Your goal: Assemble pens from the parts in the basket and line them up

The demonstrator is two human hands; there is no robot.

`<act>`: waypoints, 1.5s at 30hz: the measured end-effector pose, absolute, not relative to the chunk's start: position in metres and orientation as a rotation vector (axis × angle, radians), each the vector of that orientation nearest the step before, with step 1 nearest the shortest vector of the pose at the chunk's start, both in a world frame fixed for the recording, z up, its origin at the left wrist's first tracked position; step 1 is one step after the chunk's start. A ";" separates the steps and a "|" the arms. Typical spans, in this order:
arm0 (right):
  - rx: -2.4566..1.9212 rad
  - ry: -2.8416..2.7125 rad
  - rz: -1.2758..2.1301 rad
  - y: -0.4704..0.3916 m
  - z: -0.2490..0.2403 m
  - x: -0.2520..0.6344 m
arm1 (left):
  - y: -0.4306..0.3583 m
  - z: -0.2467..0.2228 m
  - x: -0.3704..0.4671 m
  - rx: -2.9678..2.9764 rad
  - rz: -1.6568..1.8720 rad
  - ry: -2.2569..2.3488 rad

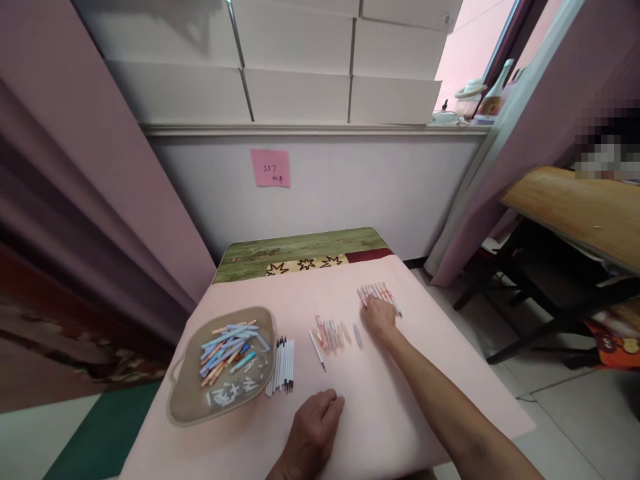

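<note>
My right hand reaches to the far right part of the table, its fingers at the near left end of a row of patterned pens. Curled on the pink cloth, my left hand rests near the front edge, touching no pen. Between the hands lie several clear and pinkish pen parts, a lone grey one and a white refill with a dark tip. A bundle of white refills sits beside a beige basket, which holds blue and orange pen pieces and small white caps.
The table has a pink cover, with a green patterned strip at its back. A pink note is on the wall. To the right stand a wooden desk and a dark chair. Curtains hang on both sides.
</note>
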State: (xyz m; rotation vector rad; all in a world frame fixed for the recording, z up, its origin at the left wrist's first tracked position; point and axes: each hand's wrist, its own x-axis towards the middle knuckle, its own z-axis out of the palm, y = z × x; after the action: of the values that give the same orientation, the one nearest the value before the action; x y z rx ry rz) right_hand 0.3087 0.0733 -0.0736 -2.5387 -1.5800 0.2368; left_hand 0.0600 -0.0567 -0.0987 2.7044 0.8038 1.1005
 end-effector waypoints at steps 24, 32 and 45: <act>-2.222 -1.938 0.392 0.024 -0.061 0.181 | -0.062 -0.099 0.049 2.425 1.104 0.830; -2.154 -1.812 0.411 0.009 -0.044 0.190 | -0.050 -0.102 0.052 1.678 1.093 1.048; -1.552 -1.450 0.587 -0.051 -0.020 0.203 | -0.024 -0.046 0.083 0.604 1.240 0.829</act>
State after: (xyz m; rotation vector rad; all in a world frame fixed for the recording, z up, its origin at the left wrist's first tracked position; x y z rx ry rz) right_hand 0.2028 -0.0514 -0.0199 -1.5525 -1.4498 0.5868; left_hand 0.0826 -0.0240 -0.0456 0.6042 0.8288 1.2399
